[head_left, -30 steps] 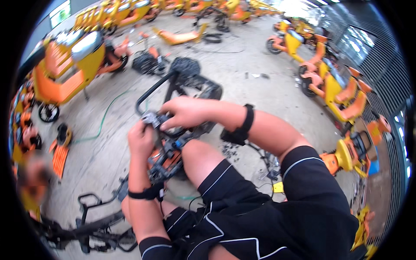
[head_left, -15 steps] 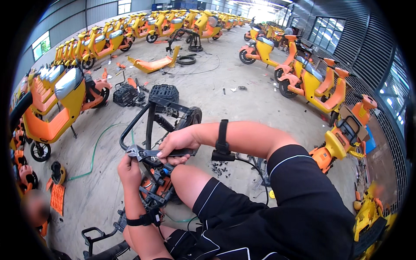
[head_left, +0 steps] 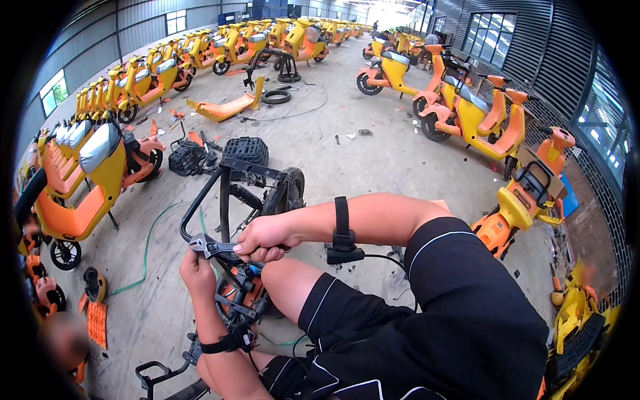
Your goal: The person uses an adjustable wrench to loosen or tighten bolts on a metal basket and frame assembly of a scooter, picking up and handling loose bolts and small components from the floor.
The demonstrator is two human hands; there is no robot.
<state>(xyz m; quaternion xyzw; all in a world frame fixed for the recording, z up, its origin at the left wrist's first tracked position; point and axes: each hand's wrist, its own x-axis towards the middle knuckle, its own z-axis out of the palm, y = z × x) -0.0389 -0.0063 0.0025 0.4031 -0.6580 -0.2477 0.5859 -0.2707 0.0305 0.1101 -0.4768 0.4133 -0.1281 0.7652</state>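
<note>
We looked out across a long grey concrete floor (head_left: 373, 167), smudged and strewn with small scraps (head_left: 351, 136). On our left ran a pale grey panelled wall (head_left: 143, 27) with a bright window (head_left: 53, 92) set into it, and blue boxes (head_left: 270, 9) stood stacked toward the far end. On our right rose a dark ribbed wall (head_left: 567, 67) with a large barred window (head_left: 491, 38). Strong white light (head_left: 387, 12) washed out the distance, and we saw yellow-and-orange scooters (head_left: 230, 50) parked along both sides.
</note>
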